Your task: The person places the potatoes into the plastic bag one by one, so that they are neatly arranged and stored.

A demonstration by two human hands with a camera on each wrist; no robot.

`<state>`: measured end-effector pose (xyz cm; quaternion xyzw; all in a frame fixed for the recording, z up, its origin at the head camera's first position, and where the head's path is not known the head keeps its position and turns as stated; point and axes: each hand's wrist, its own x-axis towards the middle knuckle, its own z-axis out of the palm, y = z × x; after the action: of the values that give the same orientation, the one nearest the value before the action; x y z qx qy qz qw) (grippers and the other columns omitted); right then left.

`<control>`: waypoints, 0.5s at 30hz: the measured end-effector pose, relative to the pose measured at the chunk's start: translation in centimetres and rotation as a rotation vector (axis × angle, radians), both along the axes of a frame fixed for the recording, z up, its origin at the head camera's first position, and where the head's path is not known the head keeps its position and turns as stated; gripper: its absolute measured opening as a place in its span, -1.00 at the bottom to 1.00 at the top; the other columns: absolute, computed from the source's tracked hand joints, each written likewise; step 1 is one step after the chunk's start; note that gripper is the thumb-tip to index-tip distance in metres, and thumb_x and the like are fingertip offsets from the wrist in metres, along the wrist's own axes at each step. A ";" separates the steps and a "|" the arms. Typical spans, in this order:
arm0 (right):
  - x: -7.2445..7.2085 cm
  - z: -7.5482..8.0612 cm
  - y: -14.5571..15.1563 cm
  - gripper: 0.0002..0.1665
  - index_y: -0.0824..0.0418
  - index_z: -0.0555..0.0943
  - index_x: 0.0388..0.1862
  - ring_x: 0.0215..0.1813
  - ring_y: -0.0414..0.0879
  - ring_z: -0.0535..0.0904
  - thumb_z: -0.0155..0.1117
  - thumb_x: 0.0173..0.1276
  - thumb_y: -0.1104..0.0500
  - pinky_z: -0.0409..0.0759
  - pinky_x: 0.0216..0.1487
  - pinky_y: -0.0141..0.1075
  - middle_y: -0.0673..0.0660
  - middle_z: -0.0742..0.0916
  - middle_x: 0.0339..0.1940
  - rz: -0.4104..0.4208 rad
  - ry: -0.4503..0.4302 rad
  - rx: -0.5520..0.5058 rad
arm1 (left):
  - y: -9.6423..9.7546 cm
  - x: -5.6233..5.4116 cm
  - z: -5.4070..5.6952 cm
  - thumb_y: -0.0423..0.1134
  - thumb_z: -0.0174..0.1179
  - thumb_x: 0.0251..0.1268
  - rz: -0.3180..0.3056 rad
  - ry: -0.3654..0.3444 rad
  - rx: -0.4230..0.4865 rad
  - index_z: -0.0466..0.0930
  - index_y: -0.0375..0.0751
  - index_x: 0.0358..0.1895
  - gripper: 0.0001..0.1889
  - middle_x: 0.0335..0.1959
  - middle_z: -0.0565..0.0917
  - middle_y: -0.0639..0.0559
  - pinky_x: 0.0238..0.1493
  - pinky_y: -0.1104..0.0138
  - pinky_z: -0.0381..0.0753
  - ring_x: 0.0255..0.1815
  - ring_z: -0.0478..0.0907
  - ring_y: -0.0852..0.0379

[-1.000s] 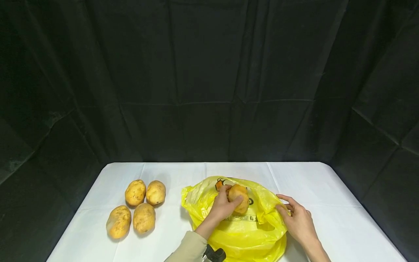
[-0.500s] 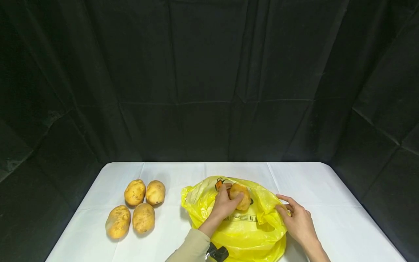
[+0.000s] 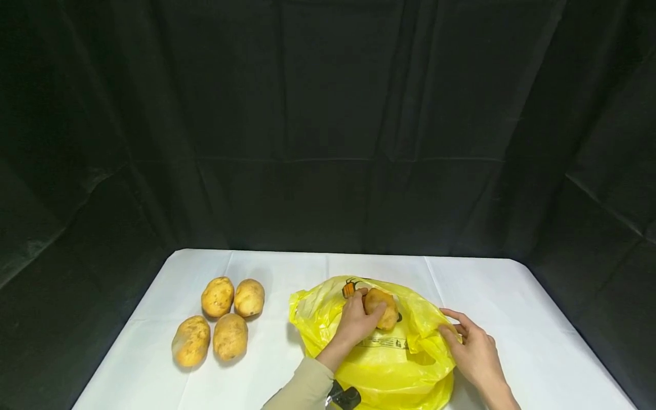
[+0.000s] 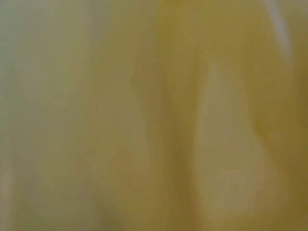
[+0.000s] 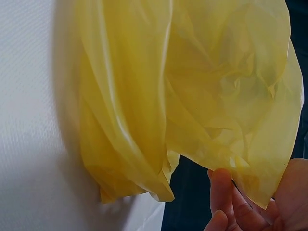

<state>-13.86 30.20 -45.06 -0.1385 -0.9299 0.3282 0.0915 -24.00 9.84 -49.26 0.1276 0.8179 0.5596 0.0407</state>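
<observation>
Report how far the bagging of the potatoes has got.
Done: nothing shows plainly inside the yellow bag. In hand: the left hand grips one potato at the bag's top, while the right hand pinches the bag's edge. Left: four potatoes lie on the white table, left of the bag.

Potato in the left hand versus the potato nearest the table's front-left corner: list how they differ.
The held potato is gripped by the left hand over the yellow bag; the corner potato lies untouched on the white table. The held one looks deeper orange, the corner one paler. The held one is partly hidden by fingers. Both are oval and speckled.
</observation>
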 end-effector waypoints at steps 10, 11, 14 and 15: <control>-0.1 0.0 0.1 -0.54 0.22 0.48 0.30 -0.46 -0.07 0.39 0.18 0.47 0.15 0.30 -0.41 -0.29 0.29 0.74 -0.14 0.016 0.001 0.001 | -0.5 0.2 0.1 0.01 0.19 0.36 -0.020 0.030 -0.065 0.32 -0.39 0.34 -0.34 0.25 0.42 -0.30 0.21 -0.02 0.40 0.26 0.37 -0.22; -0.1 0.0 0.1 -0.54 0.22 0.48 0.30 -0.46 -0.08 0.39 0.17 0.47 0.15 0.31 -0.42 -0.29 0.29 0.74 -0.14 0.017 0.003 0.001 | -0.6 0.2 0.1 0.01 0.19 0.36 -0.019 0.031 -0.069 0.33 -0.39 0.34 -0.34 0.24 0.43 -0.29 0.20 -0.02 0.41 0.25 0.38 -0.22; -0.2 0.0 0.0 -0.55 0.22 0.48 0.29 -0.48 -0.08 0.39 0.18 0.46 0.17 0.31 -0.44 -0.30 0.28 0.75 -0.15 0.020 0.013 0.003 | -0.7 0.2 0.1 0.01 0.20 0.36 -0.017 0.032 -0.069 0.33 -0.37 0.34 -0.35 0.23 0.43 -0.27 0.19 -0.01 0.42 0.23 0.40 -0.20; -0.2 0.0 -0.1 -0.55 0.21 0.49 0.29 -0.48 -0.08 0.40 0.18 0.46 0.18 0.32 -0.44 -0.30 0.28 0.75 -0.15 0.018 0.014 0.005 | -0.8 0.2 0.1 0.01 0.21 0.35 -0.017 0.037 -0.070 0.34 -0.36 0.34 -0.35 0.23 0.43 -0.27 0.19 0.00 0.42 0.23 0.40 -0.20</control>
<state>-14.07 30.13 -45.03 -0.1277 -0.9313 0.3277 0.0952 -23.81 9.09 -49.14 0.1436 0.8364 0.5279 0.0347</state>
